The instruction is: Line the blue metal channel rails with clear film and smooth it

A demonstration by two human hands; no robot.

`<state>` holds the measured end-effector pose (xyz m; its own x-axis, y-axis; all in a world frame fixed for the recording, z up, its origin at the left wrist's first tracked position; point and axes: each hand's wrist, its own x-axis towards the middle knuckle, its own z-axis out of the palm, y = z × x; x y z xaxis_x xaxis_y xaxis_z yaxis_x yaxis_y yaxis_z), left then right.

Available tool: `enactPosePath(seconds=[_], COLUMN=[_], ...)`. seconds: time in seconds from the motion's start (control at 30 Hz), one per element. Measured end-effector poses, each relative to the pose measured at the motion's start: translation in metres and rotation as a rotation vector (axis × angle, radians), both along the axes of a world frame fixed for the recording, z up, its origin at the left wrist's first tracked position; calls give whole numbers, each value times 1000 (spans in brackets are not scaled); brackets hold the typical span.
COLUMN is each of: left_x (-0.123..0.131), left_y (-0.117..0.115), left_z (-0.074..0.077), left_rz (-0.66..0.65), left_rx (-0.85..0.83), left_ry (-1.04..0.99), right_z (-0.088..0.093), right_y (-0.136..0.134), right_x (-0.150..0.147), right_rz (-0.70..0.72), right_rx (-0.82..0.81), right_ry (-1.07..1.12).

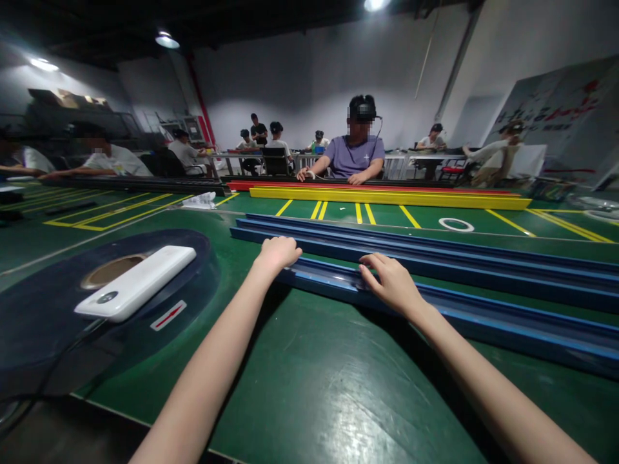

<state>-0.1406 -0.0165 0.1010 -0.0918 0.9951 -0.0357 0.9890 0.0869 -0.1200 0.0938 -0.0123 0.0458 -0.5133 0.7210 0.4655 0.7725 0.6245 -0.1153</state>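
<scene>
The closed left hand (pixel 278 251) grips the left end of the near blue rail (pixel 483 316), which runs rightward across the green table (pixel 309 386), while the half-open right hand (pixel 394 283) rests bent fingers on it.

The blue rail (pixel 483 319) looks like painted metal or hard plastic, I cannot tell which; its surface is smooth with a soft sheen. The counter (pixel 314 386) has a green coating, glossy, with fine scratches and some dull, worn patches. The power bank (pixel 138 280) is white plastic, smooth and shiny. The reel (pixel 48 309) under it is dark, half-clear plastic, also glossy. The yellow rail (pixel 387 196) appears smooth and rather matt.
</scene>
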Motion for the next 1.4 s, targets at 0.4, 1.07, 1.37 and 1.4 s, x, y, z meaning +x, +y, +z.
enactPosePath(seconds=[0.4,1.07,1.37,1.4], left_x=[146,174,117,110], left_y=[-16,3,18,19], left_z=[-46,-78,-75,-75], left_rz=[-672,-646,-555,-552], left_rx=[298,451,457,455], left_ry=[-108,-176,-187,-188], right_z=[-5,-13,-22,-23], right_y=[-12,-16,-12,-10], right_x=[98,119,158,159], right_rz=[-393,-439,-524,-525], right_rx=[-5,160,93,80], right_ry=[-213,11,-67,-50])
